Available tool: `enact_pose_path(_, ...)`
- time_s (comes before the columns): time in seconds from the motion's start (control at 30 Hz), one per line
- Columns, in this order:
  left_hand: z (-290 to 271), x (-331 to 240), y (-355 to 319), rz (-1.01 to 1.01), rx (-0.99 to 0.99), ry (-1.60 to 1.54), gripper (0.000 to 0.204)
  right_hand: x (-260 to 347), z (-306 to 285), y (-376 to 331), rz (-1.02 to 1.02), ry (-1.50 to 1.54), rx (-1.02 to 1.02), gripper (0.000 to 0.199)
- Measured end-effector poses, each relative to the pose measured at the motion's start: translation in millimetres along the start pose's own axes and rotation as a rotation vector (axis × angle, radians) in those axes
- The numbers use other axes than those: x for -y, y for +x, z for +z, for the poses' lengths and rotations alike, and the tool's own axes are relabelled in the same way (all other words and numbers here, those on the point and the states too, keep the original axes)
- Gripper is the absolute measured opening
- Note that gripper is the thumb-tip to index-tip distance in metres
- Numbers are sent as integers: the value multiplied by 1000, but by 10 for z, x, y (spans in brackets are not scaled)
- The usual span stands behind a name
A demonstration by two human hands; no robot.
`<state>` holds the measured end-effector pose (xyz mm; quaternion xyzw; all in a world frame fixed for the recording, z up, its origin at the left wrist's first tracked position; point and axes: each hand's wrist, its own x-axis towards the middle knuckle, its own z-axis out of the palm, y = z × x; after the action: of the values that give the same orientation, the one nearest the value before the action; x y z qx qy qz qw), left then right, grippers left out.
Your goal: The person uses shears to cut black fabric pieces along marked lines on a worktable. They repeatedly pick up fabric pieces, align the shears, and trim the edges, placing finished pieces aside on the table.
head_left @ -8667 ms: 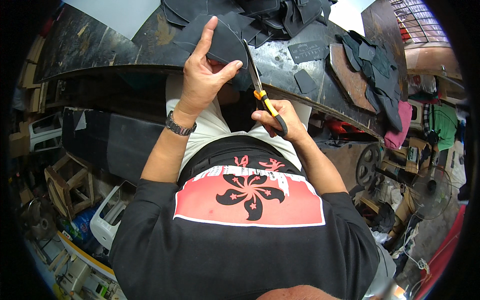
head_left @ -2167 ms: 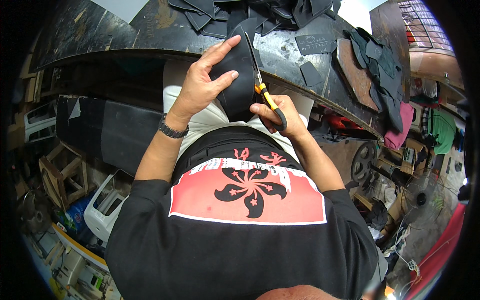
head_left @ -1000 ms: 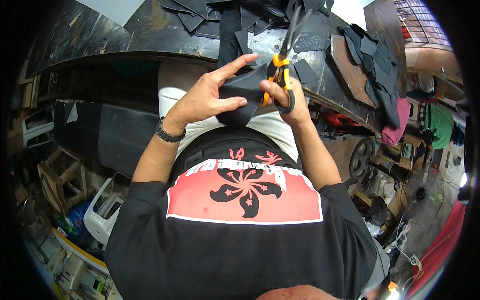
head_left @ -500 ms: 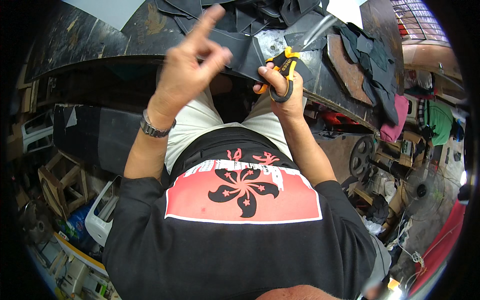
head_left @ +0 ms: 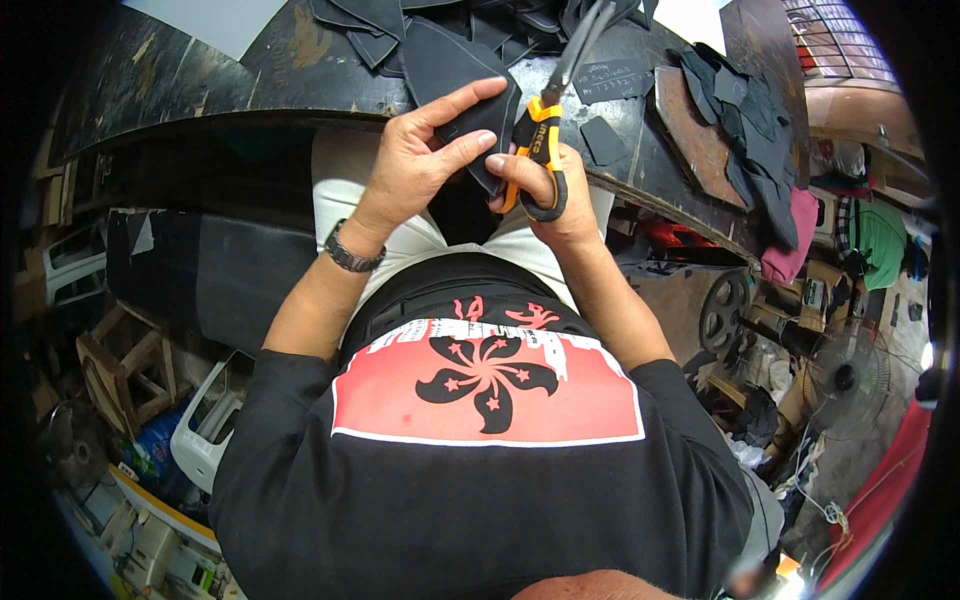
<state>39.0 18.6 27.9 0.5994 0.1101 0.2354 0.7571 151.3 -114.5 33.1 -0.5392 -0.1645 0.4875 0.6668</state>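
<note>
Blk sheet pc (head_left: 450,62) spans counter's (head_left: 235,98) near edge, lower corner at R hand (head_left: 560,198), which is clamped on scissors (head_left: 541,135). L hand (head_left: 425,158) has thumb & index apart over pc; other fingers hidden, grip can't be told. Pc is prob light, flexible: hold by opp edges.

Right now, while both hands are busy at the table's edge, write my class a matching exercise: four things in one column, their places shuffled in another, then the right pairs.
Column one
1. scissors
2. black sheet piece nearest the hands
3. wristwatch
4. pink cloth

Column two
A. around the left wrist
B. by the right end of the table
C. gripped in the right hand
D. touched by the left hand

Right pairs: 1-C, 2-D, 3-A, 4-B
</note>
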Motion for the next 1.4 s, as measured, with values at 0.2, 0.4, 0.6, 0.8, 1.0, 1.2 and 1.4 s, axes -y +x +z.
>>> enact_pose_path(0.2, -195, -140, 155, 244, -123, 143, 52, -62, -131, -90, 216, -136, 185, 31)
enact_pose_path(0.4, -298, -89, 172, 229, -213, 255, 65, -229, -197, -203, 315, -264, 337, 36)
enact_pose_path(0.6, -247, -54, 148, 186, -243, 306, 64, -289, -186, -242, 326, -329, 264, 41)
enact_pose_path(0.8, -216, -36, 137, 222, -283, 326, 66, -242, -154, -209, 347, -416, 243, 39)
enact_pose_path(1.0, -205, 3, 144, 261, -326, 326, 66, -228, -116, -201, 323, -455, 249, 36)
enact_pose_path(1.2, -225, 3, 130, 217, -287, 299, 66, -261, -98, -225, 306, -368, 182, 34)
enact_pose_path(1.4, -237, 21, 130, 250, -293, 339, 66, -303, -132, -234, 295, -339, 207, 34)
